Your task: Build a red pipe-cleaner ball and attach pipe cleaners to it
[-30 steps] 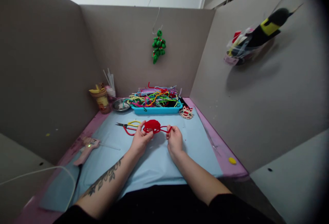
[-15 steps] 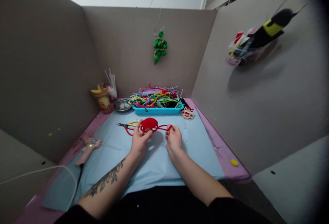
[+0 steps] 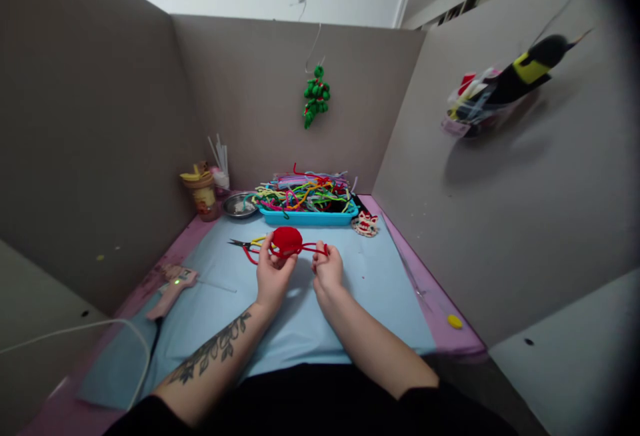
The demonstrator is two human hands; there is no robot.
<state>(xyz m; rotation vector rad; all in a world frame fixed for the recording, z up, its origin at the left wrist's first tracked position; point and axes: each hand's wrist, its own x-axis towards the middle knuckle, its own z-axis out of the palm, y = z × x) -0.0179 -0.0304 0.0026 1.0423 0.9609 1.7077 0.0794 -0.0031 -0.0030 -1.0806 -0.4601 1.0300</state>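
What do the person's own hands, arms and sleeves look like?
The left hand and right hand wear no gloves. A dark, leafy branch tattoo marks the left forearm; no marking shows on the right forearm. Black sleeves end near the elbows.

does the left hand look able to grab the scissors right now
Probably not with its grip taken: the left hand holds the red piece, though the scissors lie close by, on its left.

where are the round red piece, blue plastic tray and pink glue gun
Round red piece (image 3: 287, 240): head view, middle of its face.
Blue plastic tray (image 3: 311, 218): head view, front wall.
Pink glue gun (image 3: 169, 295): head view, upper handle.
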